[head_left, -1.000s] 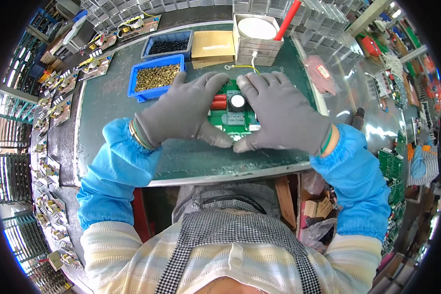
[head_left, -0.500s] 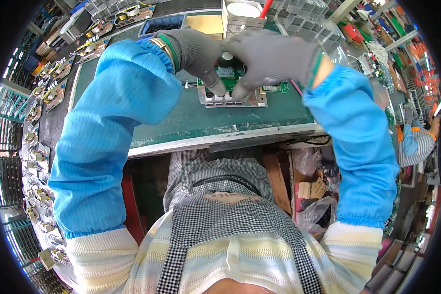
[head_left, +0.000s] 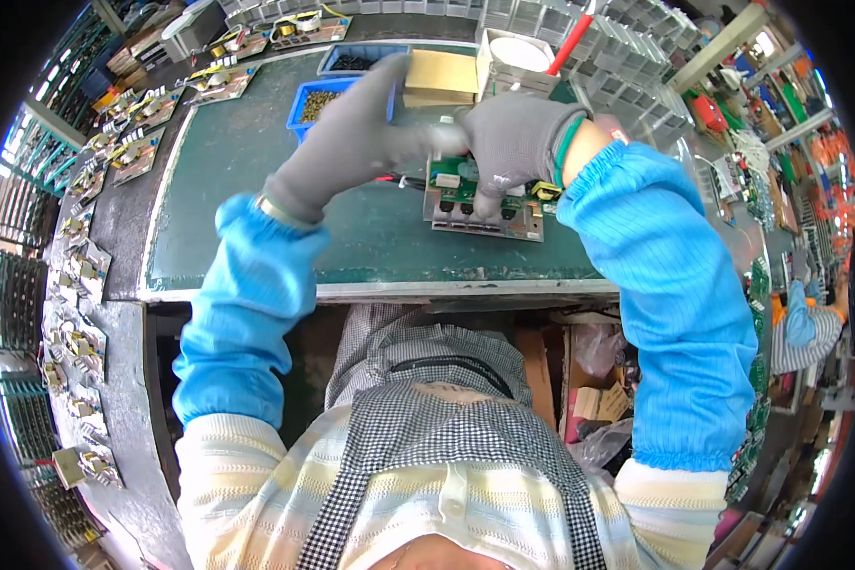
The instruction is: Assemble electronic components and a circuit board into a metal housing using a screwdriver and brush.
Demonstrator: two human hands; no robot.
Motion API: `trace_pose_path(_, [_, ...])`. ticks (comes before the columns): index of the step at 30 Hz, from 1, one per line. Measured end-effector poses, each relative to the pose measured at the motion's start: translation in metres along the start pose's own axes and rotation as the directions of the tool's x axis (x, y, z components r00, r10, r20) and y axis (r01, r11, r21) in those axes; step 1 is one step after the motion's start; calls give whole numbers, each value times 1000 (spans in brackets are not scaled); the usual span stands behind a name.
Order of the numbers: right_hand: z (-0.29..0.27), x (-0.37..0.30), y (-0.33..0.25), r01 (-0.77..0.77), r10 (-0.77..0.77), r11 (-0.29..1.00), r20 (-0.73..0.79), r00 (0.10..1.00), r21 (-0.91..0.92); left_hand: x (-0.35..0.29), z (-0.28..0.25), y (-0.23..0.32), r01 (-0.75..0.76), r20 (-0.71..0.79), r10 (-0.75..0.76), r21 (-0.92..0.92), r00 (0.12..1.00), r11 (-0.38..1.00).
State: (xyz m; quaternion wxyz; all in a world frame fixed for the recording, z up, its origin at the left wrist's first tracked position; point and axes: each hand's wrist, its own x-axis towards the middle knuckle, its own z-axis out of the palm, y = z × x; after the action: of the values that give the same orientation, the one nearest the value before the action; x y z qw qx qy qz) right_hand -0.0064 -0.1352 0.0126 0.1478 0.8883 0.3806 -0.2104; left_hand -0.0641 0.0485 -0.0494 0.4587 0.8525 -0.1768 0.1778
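A green circuit board [head_left: 446,180] with a metal strip along its near edge lies on the green bench top. My right hand [head_left: 522,142], in a grey glove, is closed over it, with one digit down on the near components and the others hidden behind the hand. To the left, my gloved left hand [head_left: 347,142] is raised and open. Its digits are spread, partly smeared by motion, and those on the right come close to the right hand. Wires [head_left: 404,180] run from the board's left side, and a yellow-wound part [head_left: 545,191] sits by its right side.
Behind my left hand stand a blue bin of small brass-coloured parts [head_left: 312,103] and a blue bin of black parts [head_left: 351,63]. Beyond are a tan box [head_left: 442,74], a white box [head_left: 494,71], a red stick [head_left: 572,43] and clear trays [head_left: 627,62]. Several assembled boards [head_left: 223,85] line the left.
My left hand has left the circuit board and swung out to the left, opening. The right hand stays on the board. The view has shifted, and the bin of brass-coloured parts now shows.
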Motion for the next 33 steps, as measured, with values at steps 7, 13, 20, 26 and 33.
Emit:
trace_pose_path(7, [-13, 20, -8, 52, -44, 986, 51, 998, -157, -120, 11, -42, 510, 380, -691, -860, 615, -20])
trace_pose_path(13, [-19, 18, -16, 79, -59, 964, 84, 995, -253, -102, 49, -57, 256, 311, -557, -950, 770, -177])
trace_pose_path(20, [-19, 17, -16, 47, -17, 968, 121, 993, -246, -56, 74, -29, 245, -49, -718, -922, 694, 300])
trace_pose_path(26, [-20, 16, -15, 45, -17, 969, 116, 993, -243, -53, 82, -29, 31, -111, -700, -982, 706, 187])
trace_pose_path(33, [-14, 16, -12, 47, -25, 976, 103, 994, -212, -43, 64, -23, 293, -43, -683, -883, 730, 368])
